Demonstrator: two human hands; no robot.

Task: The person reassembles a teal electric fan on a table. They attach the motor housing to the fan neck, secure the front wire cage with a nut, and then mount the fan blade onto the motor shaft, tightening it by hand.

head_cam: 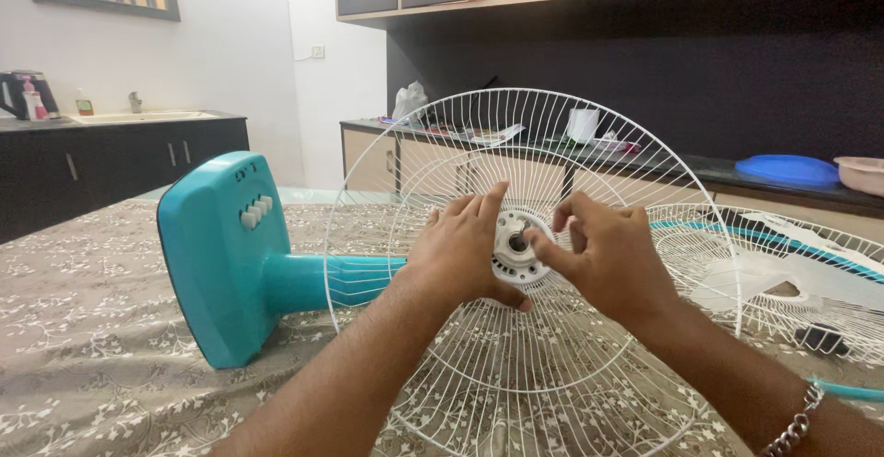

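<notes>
A teal table fan lies on its side on the patterned cloth, its base at the left and its neck running right. A white wire rear guard stands upright on the fan's motor end, with a white hub at its centre. My left hand presses against the guard and the hub's left side. My right hand pinches at the hub's middle with thumb and forefinger. What sits between those fingertips is too small to make out.
The second wire guard with a teal rim and white blades lies to the right on the cloth. A dark counter with a sink stands at the back left. A counter at the back right holds a blue lid.
</notes>
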